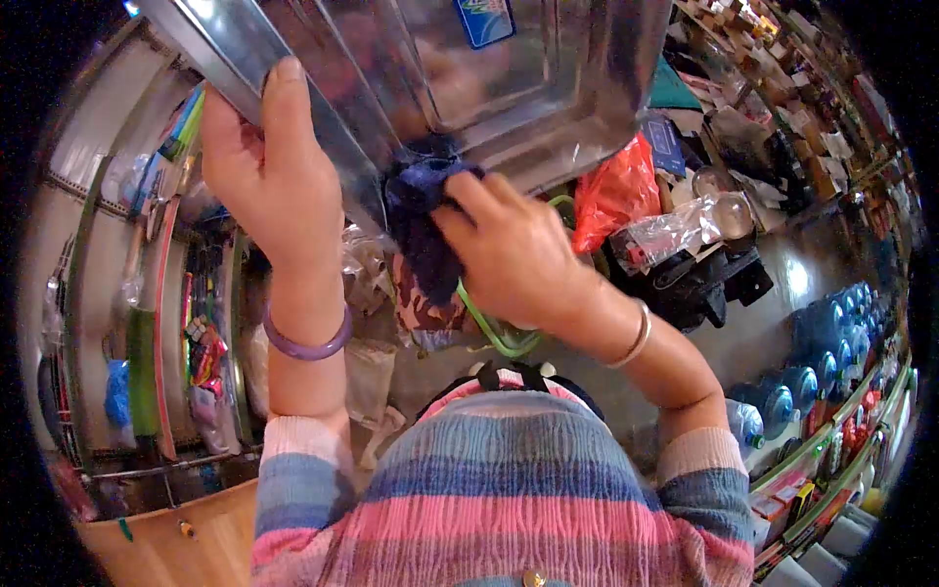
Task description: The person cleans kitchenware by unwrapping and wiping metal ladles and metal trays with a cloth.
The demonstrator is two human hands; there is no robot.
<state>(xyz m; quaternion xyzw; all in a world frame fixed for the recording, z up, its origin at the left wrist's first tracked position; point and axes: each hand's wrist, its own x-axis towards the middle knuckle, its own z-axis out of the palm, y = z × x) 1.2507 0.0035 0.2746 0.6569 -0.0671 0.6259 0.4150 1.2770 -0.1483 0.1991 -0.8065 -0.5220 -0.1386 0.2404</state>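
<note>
A large clear plastic storage box point(577, 93) fills the top of the view, tilted, with a blue sticker point(484, 20) on it. My left hand point(269, 161) is closed on the box's rim at the upper left, thumb along the edge. In my right hand point(514, 249) is a bunched dark blue cloth point(421, 196), pressed against the box near its lower corner. Part of the cloth hangs down below the fingers. The right fingertips are partly hidden by the cloth and slightly blurred.
Shelves with packaged goods point(205, 352) stand on the left. A red plastic bag point(616, 191) and a clear-wrapped package point(675, 230) lie right of the box. Several blue water jugs point(773, 406) line the right side, beside another shelf point(822, 470). A green-rimmed container point(509, 338) is below my right hand.
</note>
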